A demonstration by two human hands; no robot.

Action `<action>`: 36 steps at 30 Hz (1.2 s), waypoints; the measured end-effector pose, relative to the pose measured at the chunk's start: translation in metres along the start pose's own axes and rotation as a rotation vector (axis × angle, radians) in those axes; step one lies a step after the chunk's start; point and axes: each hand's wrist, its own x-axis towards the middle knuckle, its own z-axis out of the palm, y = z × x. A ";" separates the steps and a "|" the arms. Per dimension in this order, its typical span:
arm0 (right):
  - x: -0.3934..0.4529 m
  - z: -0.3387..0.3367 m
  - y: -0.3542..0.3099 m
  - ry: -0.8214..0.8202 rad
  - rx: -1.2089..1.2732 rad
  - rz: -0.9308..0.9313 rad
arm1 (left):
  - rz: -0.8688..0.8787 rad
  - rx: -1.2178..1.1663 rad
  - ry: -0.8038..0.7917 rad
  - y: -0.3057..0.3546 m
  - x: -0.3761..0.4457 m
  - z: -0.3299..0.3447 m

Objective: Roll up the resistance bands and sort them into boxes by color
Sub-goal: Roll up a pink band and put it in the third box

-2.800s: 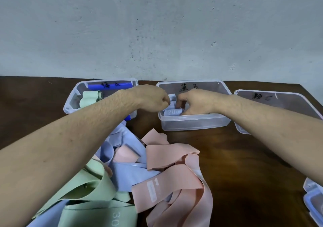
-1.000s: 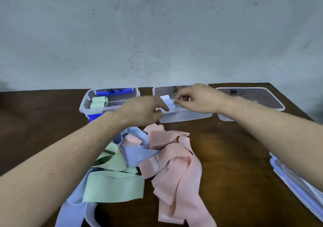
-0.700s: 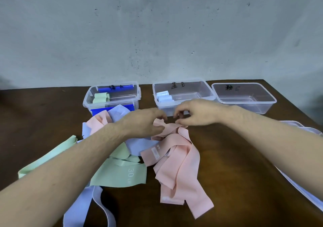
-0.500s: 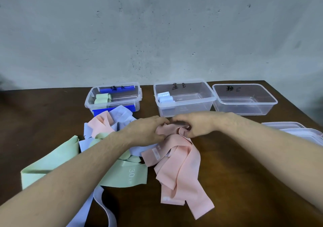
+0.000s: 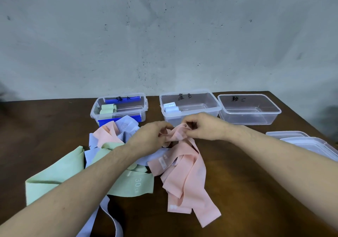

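Loose green bands (image 5: pixel 54 174) and blue bands (image 5: pixel 109 218) sprawl nearest on the table (image 5: pixel 247 191). Just past them, the left hand (image 5: pixel 148 140) and right hand (image 5: pixel 204 127) pinch one end of a pink band (image 5: pixel 186 178). Behind stand three boxes (image 5: pixel 190 107), the right one holding nothing.
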 end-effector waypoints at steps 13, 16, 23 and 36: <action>-0.044 -0.017 -0.052 0.180 0.538 0.141 | 0.041 -0.297 0.068 0.025 -0.037 -0.029; -0.054 -0.015 -0.063 0.221 0.632 0.157 | 0.052 -0.385 0.057 0.035 -0.049 -0.034; -0.077 -0.019 -0.076 0.339 0.728 0.202 | 0.075 -0.526 -0.015 0.063 -0.070 -0.032; -0.126 -0.043 -0.084 0.536 0.866 0.256 | 0.227 -0.658 -0.033 0.122 -0.083 -0.023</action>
